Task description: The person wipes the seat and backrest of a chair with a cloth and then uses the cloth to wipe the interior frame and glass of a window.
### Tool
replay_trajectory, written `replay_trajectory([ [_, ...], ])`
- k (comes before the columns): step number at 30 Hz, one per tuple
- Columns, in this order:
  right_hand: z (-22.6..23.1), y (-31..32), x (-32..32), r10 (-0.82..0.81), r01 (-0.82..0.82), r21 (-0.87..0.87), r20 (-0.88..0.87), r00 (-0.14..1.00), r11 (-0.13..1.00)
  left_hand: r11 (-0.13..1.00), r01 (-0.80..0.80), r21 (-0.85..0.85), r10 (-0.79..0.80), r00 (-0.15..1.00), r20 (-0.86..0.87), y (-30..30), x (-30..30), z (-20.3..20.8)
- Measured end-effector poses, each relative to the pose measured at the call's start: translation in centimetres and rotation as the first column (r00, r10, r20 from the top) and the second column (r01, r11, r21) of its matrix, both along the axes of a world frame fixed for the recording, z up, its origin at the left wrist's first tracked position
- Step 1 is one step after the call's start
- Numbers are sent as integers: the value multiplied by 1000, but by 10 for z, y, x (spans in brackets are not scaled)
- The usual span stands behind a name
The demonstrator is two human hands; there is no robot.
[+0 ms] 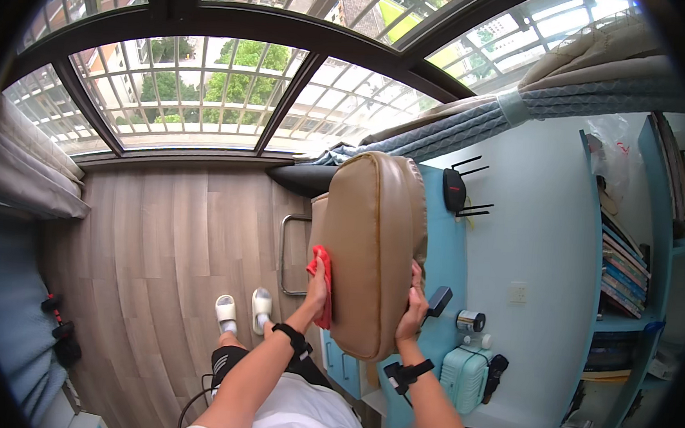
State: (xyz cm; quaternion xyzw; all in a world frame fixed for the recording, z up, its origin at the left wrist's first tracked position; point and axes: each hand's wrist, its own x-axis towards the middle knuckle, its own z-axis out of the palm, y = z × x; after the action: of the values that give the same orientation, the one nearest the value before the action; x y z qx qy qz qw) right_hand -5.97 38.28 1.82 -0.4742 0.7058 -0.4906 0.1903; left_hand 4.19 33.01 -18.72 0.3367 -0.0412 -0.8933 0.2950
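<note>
1. Our left hand (319,288) is closing its fingers on a red cloth (323,316) and holding it against the left side of the brown chair (355,238).
2. Our right hand (413,311) is touching the chair's right side; its fingers are partly hiding, so we cannot tell whether it is gripping or only steadying.
3. The chair is standing between our hands, beside the blue desk (446,252), with a metal frame (281,253) showing at its left.
4. We are judging it bulky and fairly heavy, its padding soft over something stiff, its smooth cover somewhat slippery, hardly fragile.
5. For a sure hold, we are favouring both sides near the seams, palms spreading flat, nails staying off the cover.
</note>
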Motion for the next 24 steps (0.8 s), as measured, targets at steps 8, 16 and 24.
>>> replay_trajectory([
  [8,21,-1,9,-48,52,18,-170,984,999,990,-127,-52,95,906,-413,-28,111,179],
  [16,60,-13,1,8,18,74,-332,943,997,907,-246,-343,-48,747,-663,-122,186,314],
  [24,161,-137,44,394,-419,-202,806,443,885,918,-23,-395,-220,800,-558,-174,164,378],
])
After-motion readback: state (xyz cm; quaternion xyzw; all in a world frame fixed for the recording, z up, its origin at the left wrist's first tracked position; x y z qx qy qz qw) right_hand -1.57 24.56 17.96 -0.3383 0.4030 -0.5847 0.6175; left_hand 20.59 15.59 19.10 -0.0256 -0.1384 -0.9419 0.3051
